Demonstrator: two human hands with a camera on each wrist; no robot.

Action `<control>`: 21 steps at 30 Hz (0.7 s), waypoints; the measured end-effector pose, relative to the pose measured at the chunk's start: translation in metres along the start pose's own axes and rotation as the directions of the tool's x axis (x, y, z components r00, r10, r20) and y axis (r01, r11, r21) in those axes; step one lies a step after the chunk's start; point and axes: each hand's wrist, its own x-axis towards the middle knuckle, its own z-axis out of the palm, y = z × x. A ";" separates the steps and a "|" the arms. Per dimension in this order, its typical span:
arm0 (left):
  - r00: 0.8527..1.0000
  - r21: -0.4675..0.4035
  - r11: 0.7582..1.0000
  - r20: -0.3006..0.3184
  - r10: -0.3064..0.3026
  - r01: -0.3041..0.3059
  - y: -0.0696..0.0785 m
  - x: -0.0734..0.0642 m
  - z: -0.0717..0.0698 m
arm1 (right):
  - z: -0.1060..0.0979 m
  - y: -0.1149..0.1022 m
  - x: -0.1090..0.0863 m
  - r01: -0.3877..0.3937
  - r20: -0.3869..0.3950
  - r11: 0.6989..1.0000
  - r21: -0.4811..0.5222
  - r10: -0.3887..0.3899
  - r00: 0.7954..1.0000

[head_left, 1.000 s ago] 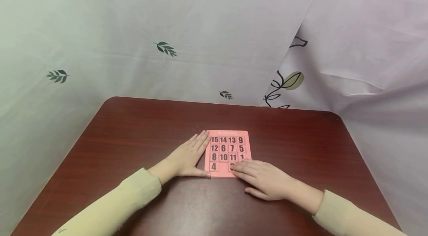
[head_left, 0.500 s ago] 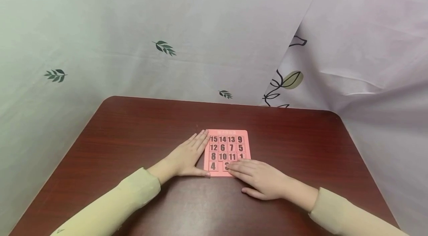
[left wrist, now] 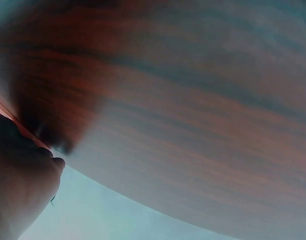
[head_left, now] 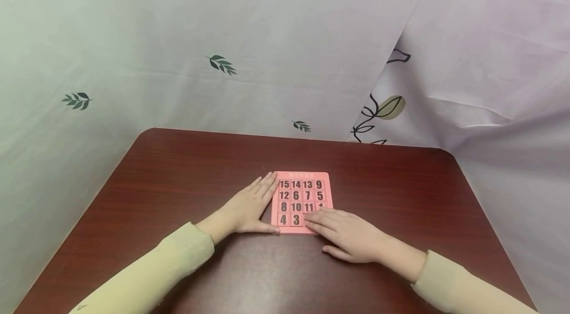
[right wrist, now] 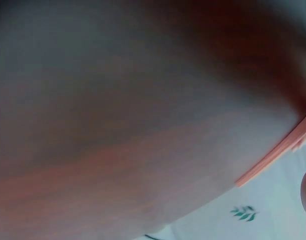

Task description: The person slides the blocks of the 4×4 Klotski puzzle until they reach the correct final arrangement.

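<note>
A pink number sliding puzzle (head_left: 303, 230) lies flat on the table, its square tiles bearing black numbers. My left hand (head_left: 249, 207) rests along its left side, fingers straight at the upper left edge and thumb at the lower left corner. Over the lower right part lies my right hand (head_left: 349, 235), its straight fingertips on the bottom row beside the tile marked 3 (head_left: 296, 220). Those fingers cover the bottom right spaces and part of the tile above them. In the right wrist view the puzzle's edge (right wrist: 273, 156) shows beside a bit of the hand.
The dark red-brown wooden table (head_left: 200, 165) has rounded far corners. Behind it hangs a pale curtain (head_left: 267, 32) printed with leaves, and another patterned cloth (head_left: 490, 81) closes off the right side.
The 3 tile has slid left in the bottom row, into the space beside the 4, pushed by my right fingertips. The left hand stays where it was.
</note>
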 end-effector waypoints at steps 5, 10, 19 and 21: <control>1.000 0.002 1.000 0.001 0.005 -0.005 0.000 0.001 0.001 | -0.003 0.005 -0.023 -0.043 -0.045 0.999 0.010 0.043 0.998; 1.000 0.004 1.000 0.011 0.005 -0.005 -0.002 0.002 0.003 | -0.005 0.007 -0.038 -0.034 -0.083 0.999 0.009 0.034 0.996; 1.000 0.010 1.000 0.007 0.012 -0.012 -0.005 0.003 0.004 | -0.003 0.006 -0.038 -0.028 -0.063 0.999 0.018 0.030 0.998; 1.000 0.009 1.000 0.009 0.014 -0.014 -0.005 0.003 0.004 | -0.002 0.005 -0.035 -0.034 -0.052 0.999 0.018 0.035 0.998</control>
